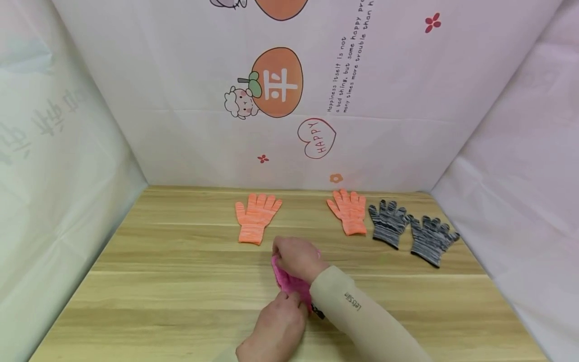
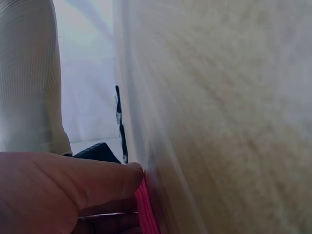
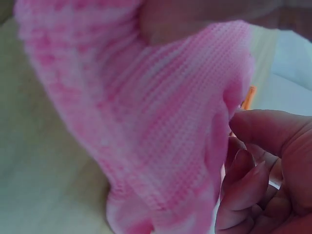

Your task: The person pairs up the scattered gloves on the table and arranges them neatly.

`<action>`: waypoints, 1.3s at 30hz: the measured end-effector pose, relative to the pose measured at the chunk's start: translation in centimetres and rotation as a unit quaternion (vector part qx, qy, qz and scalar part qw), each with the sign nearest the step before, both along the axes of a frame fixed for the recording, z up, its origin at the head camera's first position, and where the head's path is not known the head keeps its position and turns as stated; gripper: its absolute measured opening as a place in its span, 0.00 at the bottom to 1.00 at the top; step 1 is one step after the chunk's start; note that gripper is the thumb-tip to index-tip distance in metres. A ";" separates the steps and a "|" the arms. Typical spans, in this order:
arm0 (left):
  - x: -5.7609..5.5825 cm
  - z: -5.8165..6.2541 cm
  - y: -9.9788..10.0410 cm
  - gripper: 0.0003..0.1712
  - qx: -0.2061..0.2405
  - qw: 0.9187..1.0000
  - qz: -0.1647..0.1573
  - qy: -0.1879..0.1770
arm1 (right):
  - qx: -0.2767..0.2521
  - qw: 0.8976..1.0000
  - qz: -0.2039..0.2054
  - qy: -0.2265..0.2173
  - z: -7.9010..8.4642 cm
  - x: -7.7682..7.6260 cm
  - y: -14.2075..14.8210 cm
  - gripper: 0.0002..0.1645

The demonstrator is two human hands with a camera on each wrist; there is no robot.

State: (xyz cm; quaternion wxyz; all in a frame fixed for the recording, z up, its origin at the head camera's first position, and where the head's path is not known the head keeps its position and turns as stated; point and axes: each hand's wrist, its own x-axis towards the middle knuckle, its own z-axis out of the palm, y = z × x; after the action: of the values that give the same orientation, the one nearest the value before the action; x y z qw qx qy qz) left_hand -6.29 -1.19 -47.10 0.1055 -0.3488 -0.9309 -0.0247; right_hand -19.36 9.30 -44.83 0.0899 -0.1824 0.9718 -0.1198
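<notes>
Both hands are at a pink knit glove point(image 1: 289, 281) near the front middle of the wooden table. My left hand point(image 1: 280, 322) pinches its near edge low against the tabletop; in the left wrist view the thumb lies over the pink knit edge point(image 2: 146, 204). From above and beyond, my right hand point(image 1: 296, 255) holds the glove's far part, thumb and curled fingers point(image 3: 248, 180) at its side in the right wrist view. There the ribbed fabric point(image 3: 161, 117) stands up off the table, bunched and folded. Much of the glove is hidden under the hands and right sleeve.
An orange glove point(image 1: 256, 218) lies flat beyond the hands, and another orange glove point(image 1: 350, 211) lies farther right. Two grey-black gloves point(image 1: 389, 223) point(image 1: 431, 240) lie side by side at the right. White printed sheets point(image 1: 194, 100) wall the table at the back and sides.
</notes>
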 end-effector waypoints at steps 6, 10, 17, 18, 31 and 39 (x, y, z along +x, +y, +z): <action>0.0 0.2 0.1 0.05 -0.010 1.000 0.001 -0.025 | -0.007 0.999 0.024 -0.033 1.6 0.7 0.4 0.05; 0.0 0.3 0.1 0.07 -0.027 0.999 0.004 -0.033 | 0.025 0.997 0.062 -0.050 1.9 0.9 0.5 0.07; 0.0 -0.2 0.0 0.04 0.003 1.000 -0.002 0.022 | 0.028 0.996 0.076 -0.037 0.7 1.0 0.5 0.11; 0.0 -0.2 0.0 0.03 0.005 1.000 -0.002 0.023 | 0.026 0.996 0.075 -0.038 0.7 1.0 0.6 0.11; -0.2 0.2 0.1 0.04 -0.016 0.999 0.006 -0.027 | 0.031 0.997 0.068 -0.036 0.5 0.8 0.9 0.11; 0.0 0.3 0.1 0.04 -0.006 1.000 0.006 -0.029 | 0.035 0.997 0.065 -0.032 0.1 1.0 0.7 0.11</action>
State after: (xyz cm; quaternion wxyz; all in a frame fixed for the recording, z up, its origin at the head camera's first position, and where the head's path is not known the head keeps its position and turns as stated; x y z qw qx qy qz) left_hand -6.34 -1.09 -46.80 0.0763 -0.3433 -0.9357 -0.0288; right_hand -18.40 9.99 -44.76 0.1352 -0.2377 0.9581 -0.0855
